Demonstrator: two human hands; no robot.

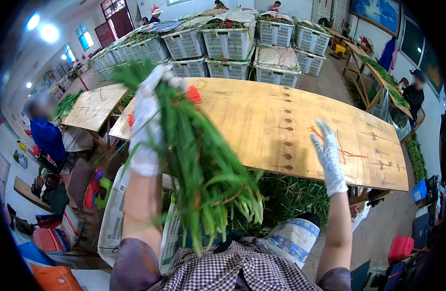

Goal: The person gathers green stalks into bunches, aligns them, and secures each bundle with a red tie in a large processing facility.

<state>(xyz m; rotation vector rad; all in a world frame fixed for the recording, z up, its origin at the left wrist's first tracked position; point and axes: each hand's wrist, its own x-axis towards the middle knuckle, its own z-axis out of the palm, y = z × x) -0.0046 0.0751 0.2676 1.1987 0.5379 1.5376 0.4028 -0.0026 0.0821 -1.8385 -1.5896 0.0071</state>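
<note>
Checked cloth and a blue-and-white woven sack (293,237) fill my lower view, with white lattice crates (114,218) to the left. Above them I note my left hand (146,121), white-gloved, clamped around a bundle of long green stalks (203,169). The bundle's long axis runs diagonally, from leafy tips by the glove, upper left, down to pale cut ends at lower centre. My right hand (328,157), also gloved, is spread with fingers apart, holding nothing, well apart from the bundle on its right; the left is plainly nearer. Beyond lies the plywood tabletop (281,116) with a red tie (329,140) near the right hand. Farthest, stacked white baskets (228,43) hold more greens.
</note>
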